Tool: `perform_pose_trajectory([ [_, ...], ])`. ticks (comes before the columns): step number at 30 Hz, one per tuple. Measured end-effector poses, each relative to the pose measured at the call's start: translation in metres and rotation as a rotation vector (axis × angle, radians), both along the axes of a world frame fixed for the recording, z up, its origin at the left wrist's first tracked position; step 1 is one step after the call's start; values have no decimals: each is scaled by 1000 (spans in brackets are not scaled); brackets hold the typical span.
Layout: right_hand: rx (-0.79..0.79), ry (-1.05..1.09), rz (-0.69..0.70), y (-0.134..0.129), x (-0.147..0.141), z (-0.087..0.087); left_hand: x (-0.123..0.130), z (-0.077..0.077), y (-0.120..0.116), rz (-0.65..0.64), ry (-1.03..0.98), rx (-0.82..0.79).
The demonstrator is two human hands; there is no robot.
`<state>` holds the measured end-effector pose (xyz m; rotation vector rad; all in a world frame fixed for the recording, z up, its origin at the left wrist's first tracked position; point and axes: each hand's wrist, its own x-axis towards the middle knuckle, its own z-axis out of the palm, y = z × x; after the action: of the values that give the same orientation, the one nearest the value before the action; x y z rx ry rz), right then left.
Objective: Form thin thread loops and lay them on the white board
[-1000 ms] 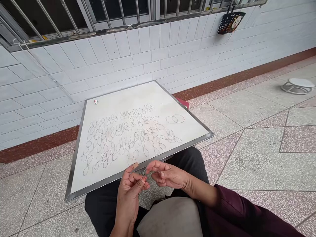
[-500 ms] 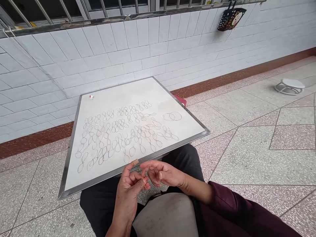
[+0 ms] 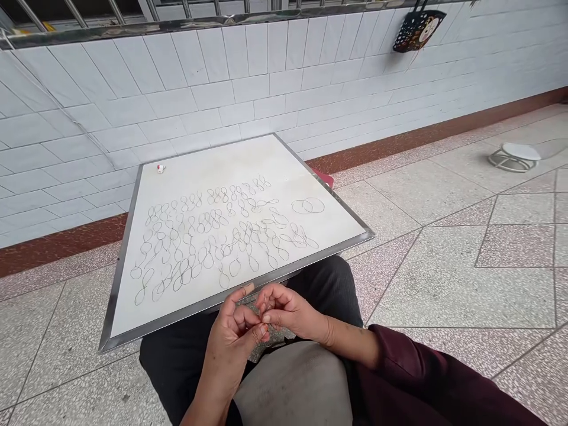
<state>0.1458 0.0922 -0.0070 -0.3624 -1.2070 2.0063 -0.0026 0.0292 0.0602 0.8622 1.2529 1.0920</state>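
My left hand [image 3: 235, 334] is closed in a pinch, its index finger raised with a tan wrap round the tip. Against it, my right hand [image 3: 290, 313] pinches with thumb and fingers, and a short bit of thin wire [image 3: 265, 302] shows between its fingers. What lies between the left fingertips is too small to make out. Both hands are over my lap, just in front of the near edge of a white board [image 3: 213, 160] with a metal frame. Many thin wire loops [image 3: 204, 222], mostly twisted into figure eights, lie on it in rough rows.
Two overlapping wire rings [image 3: 308, 205] lie at the board's right. A small red and white object [image 3: 160, 169] sits at its far left corner. A tiled wall [image 3: 177, 94] stands behind. On the right are a hanging dark bag [image 3: 419, 29] and a low stool [image 3: 515, 156].
My right hand has closed in on my left, and its fingers have drawn together. The wire arc that showed between them is now mostly hidden. The view has shifted slightly.
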Motion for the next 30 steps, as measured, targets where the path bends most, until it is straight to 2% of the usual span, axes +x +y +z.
perform_pose_trajectory([
  [6,17,-83,-84,0,-2,9,-2,-1,0,15,136,20],
  [13,339,-448,-289,2,0,26,0,-5,2,89,296,101],
  [18,446,-524,-302,1,2,33,1,-7,1,98,312,110],
  [23,448,-628,-267,2,0,40,0,-16,1,121,448,158],
  [25,431,-684,-290,3,-4,39,0,-24,2,132,599,220],
  [28,373,-735,-314,6,-12,37,0,-35,6,158,865,412],
  [30,357,-811,-321,11,-18,35,2,-38,9,161,946,527],
])
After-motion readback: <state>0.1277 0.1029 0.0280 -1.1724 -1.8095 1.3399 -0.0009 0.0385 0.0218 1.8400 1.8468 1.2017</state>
